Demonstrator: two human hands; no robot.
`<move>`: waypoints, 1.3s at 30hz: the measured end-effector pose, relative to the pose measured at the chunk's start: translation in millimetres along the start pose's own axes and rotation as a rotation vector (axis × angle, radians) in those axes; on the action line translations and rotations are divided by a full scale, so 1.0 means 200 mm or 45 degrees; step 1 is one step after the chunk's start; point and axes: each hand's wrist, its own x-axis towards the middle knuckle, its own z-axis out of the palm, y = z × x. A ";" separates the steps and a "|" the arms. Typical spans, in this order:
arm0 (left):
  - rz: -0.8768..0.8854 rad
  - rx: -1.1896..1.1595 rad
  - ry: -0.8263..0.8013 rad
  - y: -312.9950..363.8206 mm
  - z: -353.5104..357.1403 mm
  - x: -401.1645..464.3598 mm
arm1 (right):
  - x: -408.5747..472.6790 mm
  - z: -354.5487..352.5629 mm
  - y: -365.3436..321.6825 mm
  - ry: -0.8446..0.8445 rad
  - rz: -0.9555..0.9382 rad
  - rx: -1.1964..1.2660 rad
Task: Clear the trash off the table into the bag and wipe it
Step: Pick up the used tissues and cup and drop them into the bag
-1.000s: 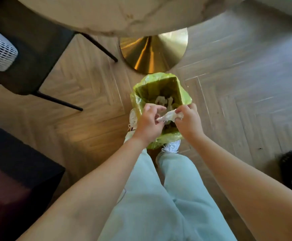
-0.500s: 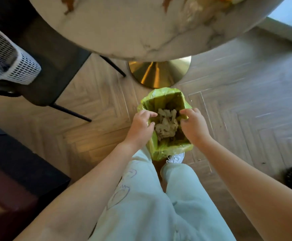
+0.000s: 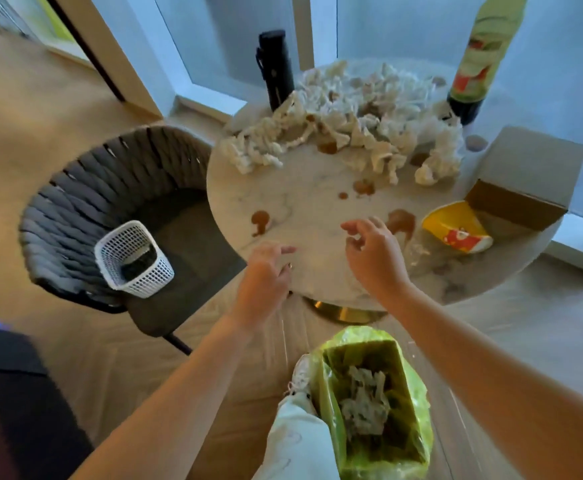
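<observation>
A: Bag first: the yellow-green plastic trash bag stands open on the wooden floor by the person's feet, crumpled paper already inside, nearer than either hand.

B: And the hands?

A: Both empty. The left hand hangs over the near rim of the round white marble bench, fingers loosely curled; the right hand is further in, fingers spread.

B: Where does the trash lie from them?

A: Beyond both, as a long heap of crumpled white paper tissues running left to right across the far half of the bench. The right hand looks nearer to it, I'd judge. The crushed yellow paper cup lies on its side just to that hand's right.

B: Anything unclear?

A: Motion blur softens the heap, so single pieces are hard to separate. Brown spill stains dot the marble.
</observation>
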 end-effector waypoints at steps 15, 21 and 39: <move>0.035 0.291 -0.099 -0.62 -0.27 1.23 | 1.15 0.65 -0.21 -0.271 -0.034 -0.277; 0.075 0.332 -0.037 -0.71 -0.16 1.43 | 1.35 0.91 -0.21 -0.294 -0.131 -0.401; 0.281 0.252 0.028 -0.67 -0.12 1.18 | 1.00 0.66 -0.02 0.082 -0.204 -0.242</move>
